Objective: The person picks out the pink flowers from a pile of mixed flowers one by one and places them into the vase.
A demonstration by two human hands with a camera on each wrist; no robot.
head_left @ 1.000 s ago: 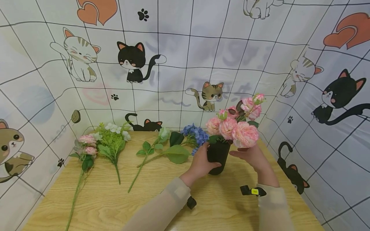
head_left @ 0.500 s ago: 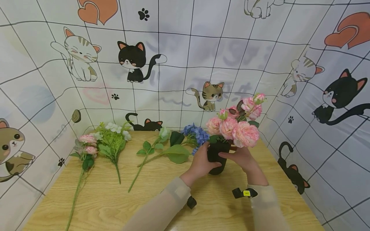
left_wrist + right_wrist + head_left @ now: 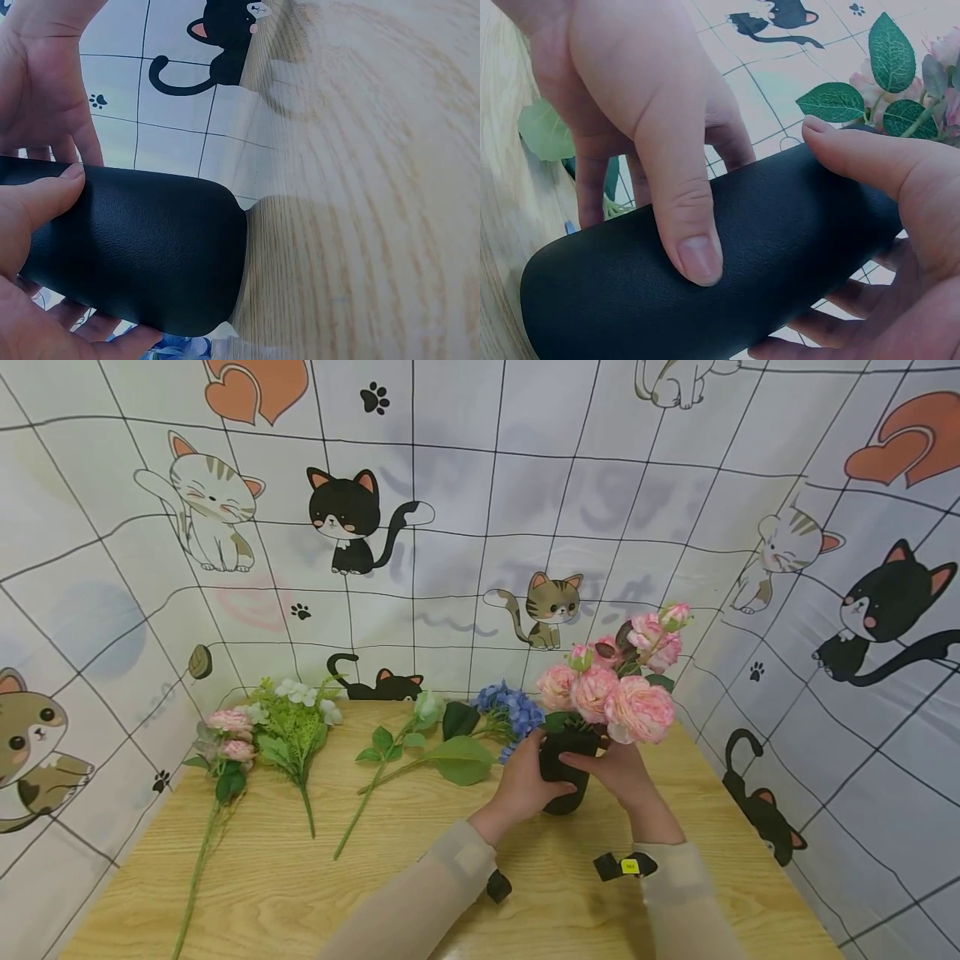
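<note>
A black vase [image 3: 564, 760] with a smooth, finely textured side stands on the wooden table, holding a bunch of pink flowers [image 3: 637, 706]. My left hand [image 3: 521, 785] grips it from the left, thumb across the front and fingers around the far side. From the right, my right hand [image 3: 626, 777] holds the vase near its upper part, its thumb lying on the front and its fingers reaching behind. Both hands also show around the vase [image 3: 630, 285] in the right wrist view. The lower stems are hidden inside the vase.
Left of the vase lie a blue flower [image 3: 512, 710] with big leaves, a pale green-white flower stem [image 3: 427, 708], a green and white spray [image 3: 292, 735] and a long-stemmed pink flower [image 3: 231, 747]. Cat-printed cloth [image 3: 450, 510] walls the wooden table [image 3: 420, 827] behind and at both sides.
My right hand has moved left from beneath the pink blooms onto the vase, its thumb coming across the front. The left hand and the vase look unmoved.
</note>
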